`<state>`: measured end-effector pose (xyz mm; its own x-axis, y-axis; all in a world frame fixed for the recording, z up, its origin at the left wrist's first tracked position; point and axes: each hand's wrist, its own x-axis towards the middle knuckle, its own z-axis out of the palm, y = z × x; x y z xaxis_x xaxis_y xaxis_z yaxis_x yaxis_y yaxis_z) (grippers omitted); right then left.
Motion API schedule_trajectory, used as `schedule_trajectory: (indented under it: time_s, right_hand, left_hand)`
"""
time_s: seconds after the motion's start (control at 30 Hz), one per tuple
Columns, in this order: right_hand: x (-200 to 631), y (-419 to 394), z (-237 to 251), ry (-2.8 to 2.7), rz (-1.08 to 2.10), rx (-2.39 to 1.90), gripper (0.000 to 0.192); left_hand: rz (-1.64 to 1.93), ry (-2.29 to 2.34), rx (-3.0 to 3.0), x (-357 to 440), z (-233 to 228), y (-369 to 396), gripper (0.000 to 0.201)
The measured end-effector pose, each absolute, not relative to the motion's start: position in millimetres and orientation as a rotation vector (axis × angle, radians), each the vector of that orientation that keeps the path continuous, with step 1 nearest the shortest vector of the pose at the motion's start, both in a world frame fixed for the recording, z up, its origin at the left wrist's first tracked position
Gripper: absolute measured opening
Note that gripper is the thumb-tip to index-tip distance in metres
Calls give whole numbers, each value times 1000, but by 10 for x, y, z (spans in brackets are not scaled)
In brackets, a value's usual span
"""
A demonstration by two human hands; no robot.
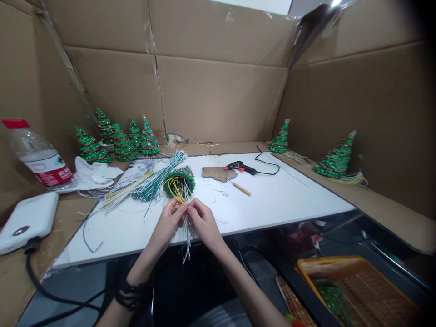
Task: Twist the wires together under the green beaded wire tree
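The left hand (168, 222) and the right hand (200, 220) meet fingertip to fingertip at the near edge of the white table (289, 200), both pinched shut on a bundle of thin wires (185, 236) — yellow and white strands that hang down past the table edge below the hands. Just beyond the fingertips lies a small green beaded tree (180, 180) on its side, its open base turned toward the hands, with the yellow wires running out of it into the pinch. Just to the left of that tree lies a second green piece (153, 184) with a long spray of pale wires fanning away from the hands.

Farther out and to the right of the hands rest a black and orange glue gun (240, 167), a scrap of cardboard (218, 173) touching it and a wooden stick (241, 188). Well to the left stand a cluster of finished trees (116, 141), a plastic bottle with a red cap (37, 156) and a white box (25, 220). 2 more trees (335, 159) sit far right — near the cardboard wall. Below the right hand, off the table, is an orange basket (357, 281).
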<state>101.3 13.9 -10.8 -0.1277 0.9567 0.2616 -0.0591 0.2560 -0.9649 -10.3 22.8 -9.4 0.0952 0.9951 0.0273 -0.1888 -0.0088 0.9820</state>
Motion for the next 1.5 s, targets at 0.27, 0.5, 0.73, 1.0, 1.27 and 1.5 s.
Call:
schedule_trajectory:
  time_s: [0.27,0.5,0.73,1.0,1.27,1.5]
  right_hand:
    - [1020,128,-100,-1398,1098,-937,21]
    - [1014,140,-121,-1395,1102,-941,21]
    - [1015,134,-101,-1397,1097,-941,21]
    - [1008,140,-93,-1388,1104,-946,20]
    - [1025,172,-93,-1360,1204,-895,18]
    - [1034,186,-92,-1343,1284,-853,19]
  left_hand:
    - [1215,1023,1138,-113,-97,225,27]
    - [1226,1002,1152,-110,-106,230,26]
    - [1222,1004,1145,-101,-82,226,27]
    - [1232,1021,1136,-91,-59,213,29]
    - [1219,955,1108,-102,-66,213,25]
    - [1219,946,1038,-84,7,185,26]
